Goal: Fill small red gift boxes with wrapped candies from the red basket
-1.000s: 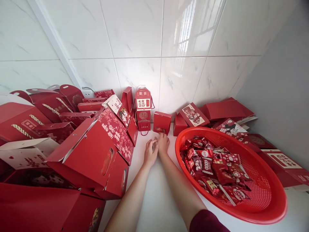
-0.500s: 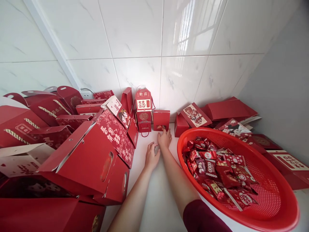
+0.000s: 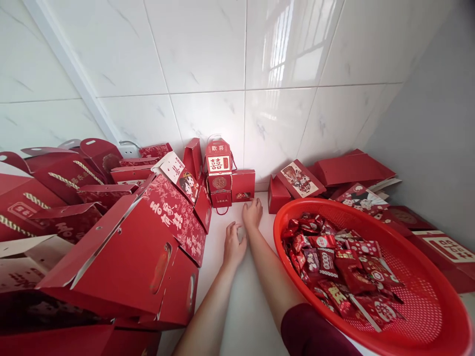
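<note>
My right hand (image 3: 253, 213) reaches forward over the white table, fingers stretched towards a small red gift box (image 3: 243, 185) standing by the wall; the fingertips are just short of it and hold nothing. My left hand (image 3: 233, 243) rests on the table behind it, fingers loosely curled and apart, holding nothing. Left of the small box stands a taller red box with a white label (image 3: 218, 159) on top of another red box (image 3: 220, 190).
A large red plastic basket (image 3: 419, 301) with several red wrapped sweets (image 3: 334, 267) sits at the right. A pile of big red gift boxes (image 3: 141, 247) fills the left. More flat red boxes (image 3: 300, 180) lie along the tiled wall and right side.
The small red box has been pushed back to the wall beside the stacked boxes. My right hand followed it forward, my left hand stayed behind. The view shifted slightly.
</note>
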